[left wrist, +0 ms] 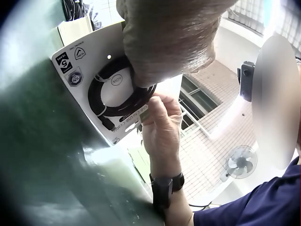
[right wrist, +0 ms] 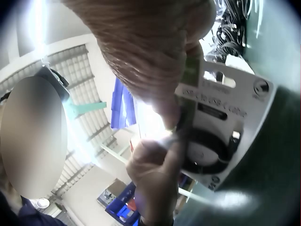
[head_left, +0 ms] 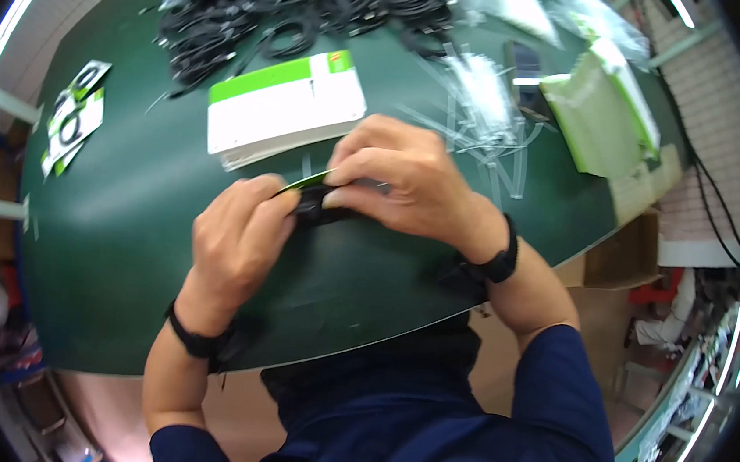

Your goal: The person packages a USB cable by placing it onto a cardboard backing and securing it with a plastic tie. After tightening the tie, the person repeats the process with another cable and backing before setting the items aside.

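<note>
Both hands hold a white and green cardboard card [left wrist: 89, 49] printed for a USB-C to USB-C cable, with a coiled black cable [left wrist: 96, 96] lying against its face. My left hand [head_left: 242, 237] pinches one side of the card between thumb and fingers. On the other side, my right hand [head_left: 410, 177] grips the card and cable with thumb and curled fingers. The head view shows the card nearly edge-on, above the green table [head_left: 119, 279]. In the right wrist view the cable's connector [right wrist: 235, 136] shows near the card's edge.
A stack of white and green cards [head_left: 284, 109] lies just beyond the hands. Behind it is a heap of black coiled cables [head_left: 319, 7]. Clear plastic strips [head_left: 487, 100], a phone [head_left: 527, 77] and a green package [head_left: 605, 111] are to the right; carded cables [head_left: 73, 121] lie left.
</note>
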A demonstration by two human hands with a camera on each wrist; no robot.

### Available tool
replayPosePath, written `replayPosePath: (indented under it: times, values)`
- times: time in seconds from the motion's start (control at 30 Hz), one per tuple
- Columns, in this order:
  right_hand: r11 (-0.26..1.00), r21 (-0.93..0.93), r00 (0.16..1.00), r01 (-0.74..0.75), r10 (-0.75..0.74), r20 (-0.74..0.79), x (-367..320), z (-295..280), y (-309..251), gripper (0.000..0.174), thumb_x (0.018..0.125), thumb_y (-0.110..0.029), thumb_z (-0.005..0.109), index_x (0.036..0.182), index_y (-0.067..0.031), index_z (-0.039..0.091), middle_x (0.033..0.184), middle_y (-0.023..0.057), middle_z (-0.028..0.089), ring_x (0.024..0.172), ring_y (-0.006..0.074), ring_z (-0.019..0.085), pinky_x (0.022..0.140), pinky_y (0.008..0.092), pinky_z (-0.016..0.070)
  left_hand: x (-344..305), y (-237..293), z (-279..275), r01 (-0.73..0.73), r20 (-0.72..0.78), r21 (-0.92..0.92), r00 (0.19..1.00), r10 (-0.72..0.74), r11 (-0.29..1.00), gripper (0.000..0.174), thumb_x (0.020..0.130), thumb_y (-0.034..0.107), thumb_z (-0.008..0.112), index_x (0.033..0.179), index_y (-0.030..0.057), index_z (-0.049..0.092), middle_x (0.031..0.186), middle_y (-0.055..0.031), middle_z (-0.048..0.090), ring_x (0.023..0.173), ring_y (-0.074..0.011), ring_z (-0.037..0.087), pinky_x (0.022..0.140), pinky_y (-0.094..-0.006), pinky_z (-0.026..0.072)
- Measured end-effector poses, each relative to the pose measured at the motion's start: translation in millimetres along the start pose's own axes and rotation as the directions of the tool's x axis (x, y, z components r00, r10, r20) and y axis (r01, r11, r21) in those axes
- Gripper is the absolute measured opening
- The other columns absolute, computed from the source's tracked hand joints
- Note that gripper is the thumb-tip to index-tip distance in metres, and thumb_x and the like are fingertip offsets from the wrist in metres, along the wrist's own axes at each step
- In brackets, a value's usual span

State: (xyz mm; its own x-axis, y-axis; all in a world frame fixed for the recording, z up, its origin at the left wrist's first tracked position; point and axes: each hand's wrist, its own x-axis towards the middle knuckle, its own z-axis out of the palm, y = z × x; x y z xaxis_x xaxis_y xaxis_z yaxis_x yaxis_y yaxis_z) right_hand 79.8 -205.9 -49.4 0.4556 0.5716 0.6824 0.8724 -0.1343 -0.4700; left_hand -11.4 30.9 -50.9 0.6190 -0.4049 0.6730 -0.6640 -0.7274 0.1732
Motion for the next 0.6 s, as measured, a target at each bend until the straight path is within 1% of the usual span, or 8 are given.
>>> replayPosePath:
  times: [0.1, 0.13, 0.2, 0.23, 0.3, 0.47, 0.57, 0.6]
  values:
    - [0.897, 0.199, 0.913, -0.394, 0.407, -0.026, 6, -24, 2, 0.015, 0.081, -0.003, 0.085, 0.093, -0.0025, 0.076, 0.090, 0.0085, 0.071, 0.077, 0.0207, 0.068, 0.068, 0.0306, 0.0558, 0, 1, 0, 0.005, -0.019, -0.012, 1.000, -0.005, 1.000, 0.029, 0.072, -0.006, 0.078, 0.099, -0.0005, 0.067, 0.097, -0.0130, 0.068, 0.078, -0.0292, 0.069, 0.066, -0.0381, 0.0566]
    - [0.902, 0.174, 0.915, -0.394, 0.404, -0.023, 5, -34, 11, 0.015, 0.081, -0.003, 0.085, 0.093, -0.0025, 0.076, 0.090, 0.0085, 0.071, 0.077, 0.0207, 0.068, 0.068, 0.0306, 0.0558, 0, 1, 1, 0.001, -0.042, -0.025, 0.999, -0.002, 1.000, 0.029, 0.072, -0.006, 0.078, 0.099, -0.0005, 0.067, 0.097, -0.0130, 0.068, 0.078, -0.0292, 0.069, 0.066, -0.0381, 0.0566]
    - [0.800, -0.225, 0.828, -0.556, 0.511, -0.229, -2, -56, 44, 0.016, 0.087, -0.013, 0.081, 0.096, -0.0002, 0.076, 0.092, 0.0128, 0.074, 0.079, 0.0252, 0.071, 0.071, 0.0342, 0.0569, 0, 2, 0, 0.004, -0.035, -0.029, 0.999, -0.005, 1.000, 0.029, 0.072, -0.007, 0.078, 0.099, -0.0009, 0.067, 0.096, -0.0130, 0.068, 0.077, -0.0290, 0.068, 0.065, -0.0380, 0.0566]
    - [0.800, -0.235, 0.831, -0.552, 0.507, -0.228, -10, -63, 57, 0.016, 0.087, -0.013, 0.081, 0.096, -0.0002, 0.076, 0.092, 0.0128, 0.074, 0.079, 0.0252, 0.071, 0.071, 0.0342, 0.0569, 0, 3, 0, 0.007, -0.027, -0.027, 1.000, -0.007, 1.000, 0.029, 0.072, -0.007, 0.078, 0.098, -0.0010, 0.067, 0.096, -0.0129, 0.068, 0.077, -0.0290, 0.068, 0.065, -0.0380, 0.0566]
    - [0.556, -0.567, 0.766, -0.607, 0.600, -0.231, -26, -69, 80, 0.026, 0.089, -0.024, 0.080, 0.099, -0.0001, 0.076, 0.094, 0.0168, 0.076, 0.084, 0.0316, 0.073, 0.077, 0.0413, 0.0581, -1, 6, 1, 0.003, -0.033, -0.041, 0.999, -0.005, 0.999, 0.028, 0.072, -0.007, 0.078, 0.098, -0.0011, 0.067, 0.095, -0.0129, 0.068, 0.076, -0.0289, 0.068, 0.065, -0.0378, 0.0566]
    - [0.482, -0.644, 0.758, -0.595, 0.603, -0.249, -33, -55, 97, 0.028, 0.087, -0.028, 0.080, 0.098, -0.0021, 0.078, 0.096, 0.0193, 0.076, 0.089, 0.0356, 0.074, 0.083, 0.0467, 0.0575, 0, 15, 0, -0.017, -0.020, -0.076, 1.000, 0.015, 0.997, 0.026, 0.073, -0.007, 0.078, 0.095, -0.0012, 0.067, 0.094, -0.0126, 0.068, 0.076, -0.0283, 0.068, 0.064, -0.0371, 0.0568]
    - [0.371, -0.605, 0.594, -0.705, 0.775, -0.216, -26, -54, 103, 0.026, 0.086, -0.028, 0.080, 0.096, -0.0039, 0.080, 0.095, 0.0198, 0.076, 0.093, 0.0367, 0.073, 0.085, 0.0461, 0.0575, 0, 16, -1, -0.019, -0.029, -0.080, 0.999, 0.017, 0.997, 0.025, 0.073, -0.006, 0.078, 0.095, -0.0011, 0.066, 0.094, -0.0124, 0.068, 0.075, -0.0279, 0.068, 0.064, -0.0368, 0.0569]
    - [0.376, -0.604, 0.599, -0.702, 0.771, -0.217, -26, -53, 104, 0.026, 0.086, -0.028, 0.080, 0.096, -0.0039, 0.080, 0.095, 0.0198, 0.076, 0.093, 0.0367, 0.073, 0.085, 0.0461, 0.0575, 1, 16, -1, -0.018, -0.034, -0.087, 0.999, 0.015, 0.996, 0.025, 0.073, -0.006, 0.078, 0.094, -0.0011, 0.066, 0.093, -0.0124, 0.068, 0.075, -0.0277, 0.068, 0.064, -0.0366, 0.0569]
